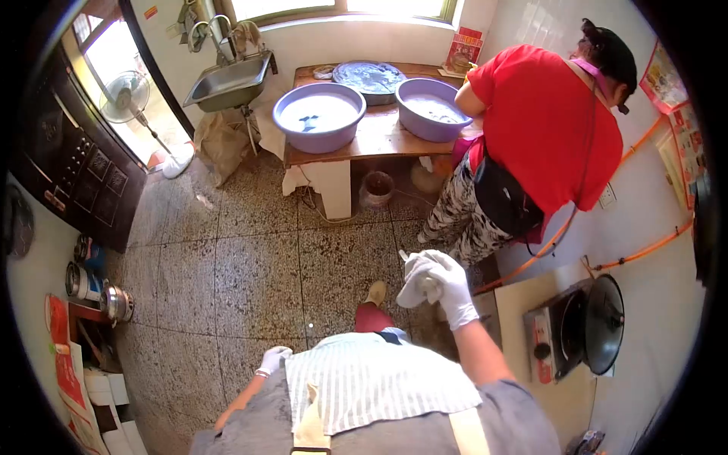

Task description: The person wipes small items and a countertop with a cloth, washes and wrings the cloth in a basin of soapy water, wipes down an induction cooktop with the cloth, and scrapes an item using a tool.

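My right hand (444,284), in a white glove, is raised in front of me with its fingers wrapped round a crumpled whitish cloth (417,287). Lower, at my left side, my left hand (274,359) wears a white glove too; it hangs beside the striped apron (364,379), and its fingers are too small to make out. Beyond my right hand, a person in a red top (542,125) leans over the wooden table (379,142). Two purple basins (322,140) with whitish contents and a round metal tray (368,77) stand on that table.
A metal sink (231,83) and a standing fan (127,97) are at the back left, near the open door (76,167). Under the table sits a bucket (377,188). At right, a stove (552,341) and a black wok (604,324) stand on a counter. Pots (117,302) line the left wall.
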{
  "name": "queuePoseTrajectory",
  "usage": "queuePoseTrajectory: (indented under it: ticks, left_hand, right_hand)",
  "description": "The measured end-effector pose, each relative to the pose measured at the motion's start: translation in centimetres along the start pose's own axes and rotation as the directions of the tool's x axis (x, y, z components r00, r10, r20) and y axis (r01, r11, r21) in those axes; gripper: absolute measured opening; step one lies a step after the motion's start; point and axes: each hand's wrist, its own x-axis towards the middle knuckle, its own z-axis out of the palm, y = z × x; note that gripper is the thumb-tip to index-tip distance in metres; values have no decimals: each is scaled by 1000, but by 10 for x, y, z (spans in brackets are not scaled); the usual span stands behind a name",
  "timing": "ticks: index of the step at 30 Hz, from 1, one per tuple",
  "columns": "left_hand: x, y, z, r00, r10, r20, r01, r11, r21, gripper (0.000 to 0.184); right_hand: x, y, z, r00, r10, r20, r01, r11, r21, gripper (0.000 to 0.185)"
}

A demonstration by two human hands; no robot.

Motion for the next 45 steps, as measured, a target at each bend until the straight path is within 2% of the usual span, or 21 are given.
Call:
queuePoseTrajectory:
  ticks: [4, 6, 12, 15, 17, 20, 22, 24, 26, 27, 28, 31, 32, 33, 35, 36, 38, 39, 40, 42, 45]
  left_hand:
    - [73, 62, -23, 981, -49, -187, 77, 986, 146, 20]
    - [70, 174, 5, 942, -164, -293, 180, 983, 29, 19]
    - [169, 330, 45, 939, 123, -322, -139, 990, -26, 24]
    - [206, 416, 84, 953, 271, -134, -262, 962, 78, 30]
    - [237, 467, 107, 953, 303, -19, -304, 952, -34, 27]
    - [281, 549, 135, 912, 387, 132, -384, 922, -50, 25]
    - [323, 585, 145, 863, 453, 222, -447, 891, -79, 26]
    - [357, 620, 155, 823, 476, 309, -462, 878, -123, 26]
    - [374, 660, 164, 811, 463, 358, -453, 884, -116, 27]
    - [384, 677, 166, 800, 452, 394, -457, 885, -87, 27]
    - [395, 690, 168, 789, 435, 434, -459, 887, -55, 26]
    - [429, 709, 176, 761, 421, 493, -466, 884, -35, 26]
    - [436, 715, 178, 762, 397, 511, -449, 893, -25, 26]
    - [440, 722, 180, 771, 383, 508, -431, 902, -27, 26]
    - [452, 729, 183, 776, 373, 509, -429, 903, -8, 25]
    - [458, 730, 185, 774, 364, 518, -421, 907, -9, 25]
    - [468, 730, 188, 789, 330, 518, -371, 928, -25, 25]
    - [472, 729, 191, 797, 320, 512, -350, 936, -40, 25]
    - [474, 731, 195, 801, 310, 512, -342, 939, -34, 25]
    - [477, 740, 203, 814, 300, 497, -329, 944, -31, 25]
    - [482, 754, 218, 817, 290, 498, -340, 940, 10, 25]
  right_hand:
    - [110, -45, 8, 999, -47, 23, 48, 997, -62, 36]
    - [159, -82, 20, 981, -187, 56, 194, 963, -188, 34]
    - [301, -207, 63, 765, -641, 59, 577, 642, -505, 25]
    - [381, -242, 77, 504, -862, 58, 701, 369, -611, 37]
    - [424, -260, 84, 401, -915, 53, 664, 250, -705, 45]
    - [481, -260, 85, 358, -927, -117, 661, 339, -669, 35]
    - [523, -250, 65, 304, -945, -123, 511, 270, -816, 28]
    - [564, -237, 50, 395, -886, -241, 657, 456, -600, 21]
    - [590, -231, 42, 442, -860, -256, 564, 488, -667, 20]
    - [612, -219, 21, 477, -863, -167, 470, 410, -782, 24]
    - [629, -211, 12, 559, -789, -254, 429, 538, -726, 28]
    - [648, -201, -7, 734, -634, -244, 470, 733, -491, 34]
    - [657, -187, -27, 733, -624, -270, 451, 744, -494, 34]
    - [664, -170, -49, 798, -544, -260, 214, 659, -721, 39]
    - [659, -161, -67, 858, -377, -348, -296, 190, -936, 45]
    - [671, -137, -87, 798, -444, -407, -314, 268, -911, 37]
    - [682, -116, -100, 828, -411, -381, -205, 411, -888, 32]
    - [684, -106, -94, 837, -471, -278, -146, 298, -943, 29]
    - [691, -94, -91, 910, -341, -235, -170, 210, -963, 31]
    - [689, -80, -62, 981, -182, -68, -100, -174, -980, 34]
    - [695, -74, -93, 999, 49, 20, 19, 7, -1000, 33]
